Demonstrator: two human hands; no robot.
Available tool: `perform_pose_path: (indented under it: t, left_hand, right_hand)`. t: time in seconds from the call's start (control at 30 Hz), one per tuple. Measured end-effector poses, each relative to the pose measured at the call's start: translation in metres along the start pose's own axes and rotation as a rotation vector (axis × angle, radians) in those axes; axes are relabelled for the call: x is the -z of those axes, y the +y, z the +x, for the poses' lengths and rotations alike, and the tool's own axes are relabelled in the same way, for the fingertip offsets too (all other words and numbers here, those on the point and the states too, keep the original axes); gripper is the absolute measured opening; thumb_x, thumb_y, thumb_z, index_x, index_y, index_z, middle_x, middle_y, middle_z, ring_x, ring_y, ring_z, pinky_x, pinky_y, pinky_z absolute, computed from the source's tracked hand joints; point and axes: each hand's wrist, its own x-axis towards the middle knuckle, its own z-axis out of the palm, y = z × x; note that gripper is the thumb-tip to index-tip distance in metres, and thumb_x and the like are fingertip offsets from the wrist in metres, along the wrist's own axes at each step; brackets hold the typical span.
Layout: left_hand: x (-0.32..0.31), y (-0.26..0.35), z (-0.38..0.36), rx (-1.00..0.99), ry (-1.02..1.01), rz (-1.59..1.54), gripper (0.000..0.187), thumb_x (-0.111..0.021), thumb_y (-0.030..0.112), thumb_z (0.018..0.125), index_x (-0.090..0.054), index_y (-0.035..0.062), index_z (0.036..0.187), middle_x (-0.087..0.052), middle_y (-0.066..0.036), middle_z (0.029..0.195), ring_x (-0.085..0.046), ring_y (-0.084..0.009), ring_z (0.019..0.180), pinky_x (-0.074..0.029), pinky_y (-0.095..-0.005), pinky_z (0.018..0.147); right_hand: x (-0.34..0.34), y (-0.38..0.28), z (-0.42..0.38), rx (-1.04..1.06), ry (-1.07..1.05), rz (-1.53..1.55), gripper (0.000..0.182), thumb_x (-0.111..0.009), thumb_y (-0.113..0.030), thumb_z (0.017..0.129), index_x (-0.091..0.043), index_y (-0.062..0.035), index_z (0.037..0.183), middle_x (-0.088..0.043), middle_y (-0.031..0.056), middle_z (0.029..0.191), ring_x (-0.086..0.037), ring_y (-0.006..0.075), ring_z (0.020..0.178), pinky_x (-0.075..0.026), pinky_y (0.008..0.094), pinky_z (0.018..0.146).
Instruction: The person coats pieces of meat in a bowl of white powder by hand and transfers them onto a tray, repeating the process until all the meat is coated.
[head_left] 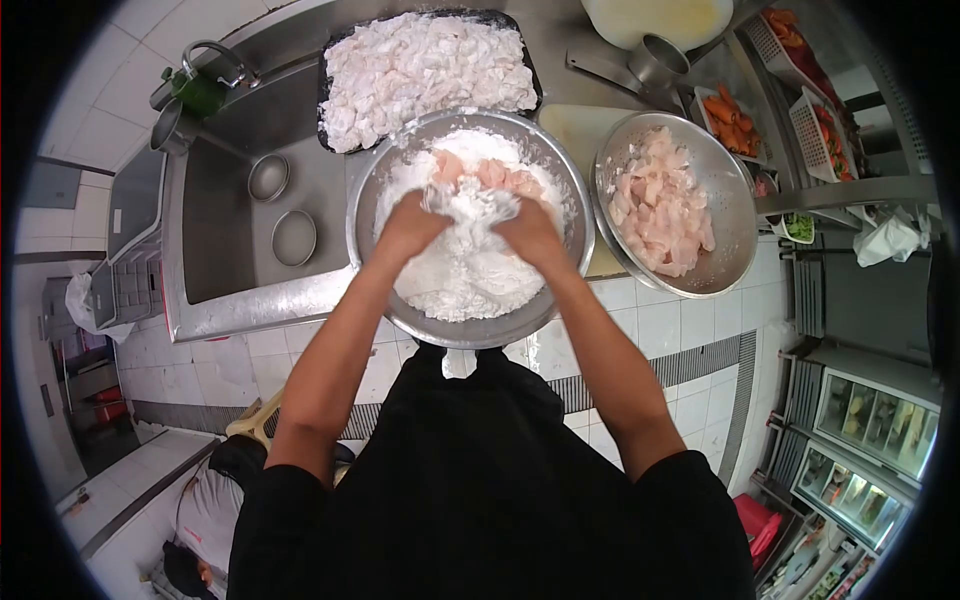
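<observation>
A large steel bowl [475,328] in front of me holds white flour [465,290]. Pale pink raw chicken pieces [495,174] lie in the flour toward its far side. My left hand [415,226] reaches into the flour from the left, my right hand [528,232] from the right. White flour coats the fingers of both, and they are blurred and partly buried, so I cannot tell what they hold. To the right, a second steel bowl [738,225] contains more raw chicken [660,205]. Behind, a black tray [325,112] is heaped with flour-coated pieces [430,75].
On the left is a steel sink [225,245] with two small round bowls [269,178] and a faucet [215,50]. A saucepan [658,62] and a cutting board [580,125] sit behind the right bowl. Carrots [730,118] fill a basket. Another person [210,505] is at lower left.
</observation>
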Motion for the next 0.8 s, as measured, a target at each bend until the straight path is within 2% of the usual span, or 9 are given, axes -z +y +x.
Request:
perform_pose_path:
  t: [0.03,0.1,0.2,0.27,0.37,0.53,0.6,0.7,0.8]
  left_hand:
    - [0.014,0.022,0.0,-0.002,0.014,0.166,0.071,-0.074,0.022,0.064,-0.047,-0.0103,0.121,-0.056,-0.026,0.118,-0.056,-0.0347,0.108,-0.044,-0.036,0.089]
    - [0.013,0.016,0.021,-0.039,0.024,0.202,0.074,-0.074,0.022,0.064,-0.045,-0.0099,0.124,-0.053,-0.027,0.121,-0.055,-0.0338,0.11,-0.045,-0.0355,0.089]
    - [-0.002,-0.012,0.055,0.006,-0.081,0.076,0.085,-0.074,0.022,0.065,-0.033,-0.0074,0.134,-0.049,-0.025,0.127,-0.053,-0.0303,0.112,-0.047,-0.0363,0.086]
    - [-0.009,-0.01,0.059,0.167,-0.236,-0.286,0.078,-0.071,0.012,0.071,-0.031,-0.004,0.137,-0.048,-0.017,0.129,-0.052,-0.0268,0.112,-0.047,-0.0362,0.088]
    - [-0.004,-0.003,0.05,0.193,-0.331,-0.578,0.066,-0.063,0.001,0.075,-0.035,0.0002,0.135,-0.051,-0.013,0.125,-0.054,-0.0225,0.109,-0.048,-0.0338,0.084]
    - [0.003,-0.017,0.053,0.132,-0.24,-0.641,0.06,-0.062,-0.001,0.075,-0.038,-0.0001,0.131,-0.055,-0.013,0.118,-0.056,-0.0211,0.104,-0.049,-0.0321,0.083]
    - [0.013,-0.006,0.046,0.114,-0.236,-0.619,0.061,-0.064,0.0,0.073,-0.038,-0.0015,0.129,-0.056,-0.014,0.115,-0.057,-0.0214,0.1,-0.049,-0.0319,0.081]
    - [0.031,0.024,0.033,-0.092,-0.148,-0.47,0.051,-0.064,0.001,0.072,-0.049,-0.0044,0.12,-0.061,-0.013,0.109,-0.058,-0.0194,0.098,-0.047,-0.0294,0.082]
    - [0.049,0.051,0.03,-0.104,-0.202,-0.207,0.05,-0.066,0.007,0.073,-0.05,-0.005,0.119,-0.061,-0.014,0.109,-0.058,-0.0192,0.098,-0.047,-0.0294,0.083]
  right_hand:
    - [0.01,-0.001,-0.001,0.003,0.0,-0.002,0.062,-0.071,-0.014,0.065,-0.051,-0.0019,0.123,-0.059,0.0233,0.112,-0.058,0.0329,0.103,-0.044,0.0365,0.088]
    - [0.026,-0.003,0.0,-0.008,0.288,-0.559,0.067,-0.072,-0.016,0.065,-0.049,-0.0063,0.127,-0.057,0.0218,0.117,-0.056,0.0322,0.106,-0.044,0.037,0.091]
    - [0.024,0.018,0.024,-0.062,0.144,-0.387,0.069,-0.073,-0.018,0.064,-0.047,-0.0074,0.128,-0.055,0.0217,0.12,-0.055,0.0332,0.108,-0.043,0.0385,0.093]
    - [0.013,0.03,0.037,0.03,0.123,-0.177,0.07,-0.072,-0.013,0.065,-0.046,-0.0061,0.129,-0.055,0.0193,0.119,-0.055,0.0298,0.108,-0.044,0.0355,0.092]
    - [0.002,0.006,0.037,0.032,-0.054,0.395,0.071,-0.067,0.0,0.067,-0.04,-0.0005,0.132,-0.056,0.0118,0.118,-0.054,0.0207,0.104,-0.044,0.0298,0.088]
    - [-0.005,-0.006,0.046,0.134,-0.131,0.414,0.063,-0.066,-0.002,0.069,-0.045,0.0019,0.128,-0.058,0.0124,0.114,-0.055,0.0205,0.103,-0.045,0.0308,0.087]
    - [0.006,-0.031,0.042,0.095,-0.152,0.245,0.054,-0.067,-0.006,0.07,-0.052,0.0025,0.122,-0.061,0.0134,0.109,-0.057,0.0208,0.101,-0.045,0.0305,0.086]
    - [0.02,-0.047,0.044,0.154,-0.105,0.071,0.046,-0.066,-0.016,0.074,-0.057,0.0042,0.114,-0.063,0.0182,0.107,-0.059,0.0247,0.099,-0.044,0.0314,0.086]
    - [0.036,-0.073,0.034,0.167,-0.058,-0.079,0.048,-0.065,-0.024,0.075,-0.058,0.0043,0.113,-0.061,0.0217,0.11,-0.058,0.0293,0.103,-0.044,0.0342,0.088]
